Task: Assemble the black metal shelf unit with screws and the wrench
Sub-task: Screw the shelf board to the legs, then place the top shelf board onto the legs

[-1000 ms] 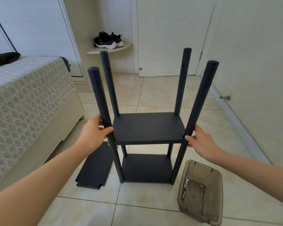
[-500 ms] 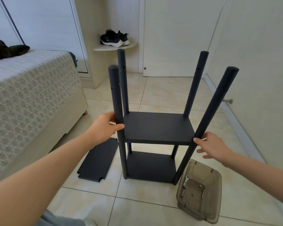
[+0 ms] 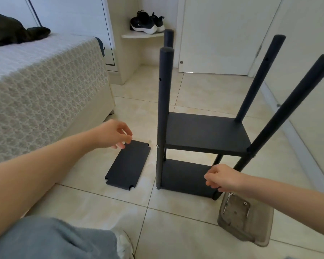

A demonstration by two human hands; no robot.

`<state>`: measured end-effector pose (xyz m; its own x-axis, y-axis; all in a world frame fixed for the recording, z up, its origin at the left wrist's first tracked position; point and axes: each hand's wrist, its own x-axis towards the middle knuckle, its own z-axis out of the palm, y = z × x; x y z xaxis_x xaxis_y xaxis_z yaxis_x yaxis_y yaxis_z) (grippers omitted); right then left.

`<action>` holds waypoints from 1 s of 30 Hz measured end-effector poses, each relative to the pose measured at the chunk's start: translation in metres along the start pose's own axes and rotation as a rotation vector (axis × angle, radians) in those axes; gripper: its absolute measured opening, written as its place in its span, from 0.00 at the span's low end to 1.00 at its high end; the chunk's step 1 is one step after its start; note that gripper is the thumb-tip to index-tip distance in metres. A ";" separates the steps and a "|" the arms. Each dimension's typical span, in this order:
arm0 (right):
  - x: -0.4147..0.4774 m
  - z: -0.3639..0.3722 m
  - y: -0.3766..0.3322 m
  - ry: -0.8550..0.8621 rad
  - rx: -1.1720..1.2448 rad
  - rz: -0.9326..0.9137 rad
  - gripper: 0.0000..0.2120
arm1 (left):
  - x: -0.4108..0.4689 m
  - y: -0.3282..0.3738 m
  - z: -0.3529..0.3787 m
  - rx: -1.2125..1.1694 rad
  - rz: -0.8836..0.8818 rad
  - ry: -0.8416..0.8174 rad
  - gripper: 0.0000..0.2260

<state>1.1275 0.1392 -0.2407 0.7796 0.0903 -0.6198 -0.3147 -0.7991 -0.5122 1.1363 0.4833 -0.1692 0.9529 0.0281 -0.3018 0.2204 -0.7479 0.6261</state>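
Observation:
The black shelf unit [image 3: 206,133] stands on the tiled floor with two panels fixed between its posts, which rise well above the upper panel. A loose black shelf panel [image 3: 128,165] lies flat on the floor to its left. My left hand [image 3: 113,135] hovers over the far end of that loose panel, fingers loosely curled and holding nothing. My right hand [image 3: 222,178] hangs in front of the lower shelf, near the front right post, fingers relaxed and empty. A clear plastic tub [image 3: 246,219] at the lower right holds screws and a small wrench [image 3: 227,200].
A bed [image 3: 36,86] with a patterned cover fills the left side. Black shoes [image 3: 146,22] sit on a corner shelf at the back. A closed door and a wall run along the right. My knee in grey trousers [image 3: 51,240] is at the bottom.
Both hands have let go of the front posts. My left hand moved down and left toward the loose panel; my right hand dropped lower. The view swung left and closer to the floor.

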 end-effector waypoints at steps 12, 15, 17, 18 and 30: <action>0.091 0.140 -0.058 -0.196 -0.046 -0.035 0.15 | 0.029 -0.165 0.038 -0.139 -0.255 0.051 0.05; 0.114 0.171 -0.068 -0.222 -0.024 -0.003 0.17 | 0.045 -0.199 0.064 -0.166 -0.287 0.083 0.07; 0.129 0.187 -0.073 -0.232 -0.005 0.024 0.19 | 0.055 -0.218 0.083 -0.132 -0.291 0.101 0.08; 0.136 0.195 -0.075 -0.237 0.007 0.039 0.20 | 0.059 -0.225 0.092 -0.110 -0.290 0.098 0.10; 0.195 0.262 -0.090 -0.356 0.324 0.240 0.27 | 0.098 -0.282 0.147 -0.024 -0.365 -0.003 0.25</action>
<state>1.1659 0.3846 -0.4718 0.4506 0.1689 -0.8766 -0.6566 -0.6026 -0.4536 1.1368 0.5989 -0.4810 0.8099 0.2886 -0.5106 0.5509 -0.6731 0.4933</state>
